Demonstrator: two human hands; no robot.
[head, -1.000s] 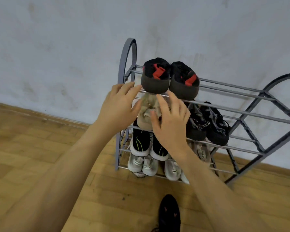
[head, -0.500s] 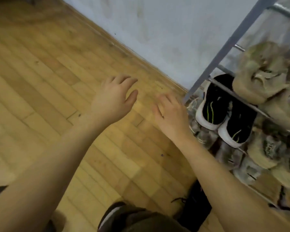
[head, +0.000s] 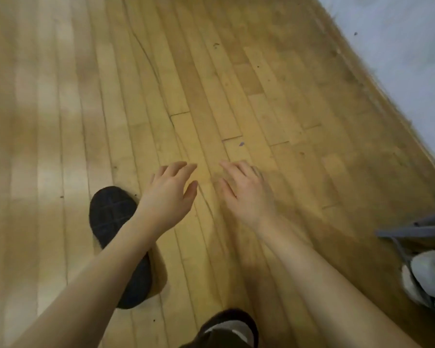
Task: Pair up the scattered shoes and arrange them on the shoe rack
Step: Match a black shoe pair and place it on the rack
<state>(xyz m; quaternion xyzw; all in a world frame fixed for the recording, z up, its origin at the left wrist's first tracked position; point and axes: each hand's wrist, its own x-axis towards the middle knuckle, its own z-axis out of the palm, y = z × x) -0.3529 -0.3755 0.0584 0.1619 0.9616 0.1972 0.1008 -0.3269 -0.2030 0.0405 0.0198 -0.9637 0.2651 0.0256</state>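
Note:
Both my hands hover over the wooden floor, palms down, holding nothing. My left hand (head: 170, 194) has its fingers spread, just right of a black shoe (head: 116, 237) lying sole-up on the floor; my left forearm crosses over that shoe's middle. My right hand (head: 246, 192) is open beside it, a hand's width away. Only a corner of the grey shoe rack (head: 417, 228) shows at the right edge, with pale grey-white shoes (head: 427, 280) on its lowest level.
A dark shoe with a pale opening (head: 230, 329), probably on my own foot, shows at the bottom edge. The pale wall (head: 399, 33) and its baseboard run diagonally across the top right. Bare wooden floorboards (head: 86, 96) fill the left and the middle.
My hands left the tan shoes on the rack and came away with nothing. The view swung down and left, so the rack slid to the right edge and the black shoe on the floor appeared.

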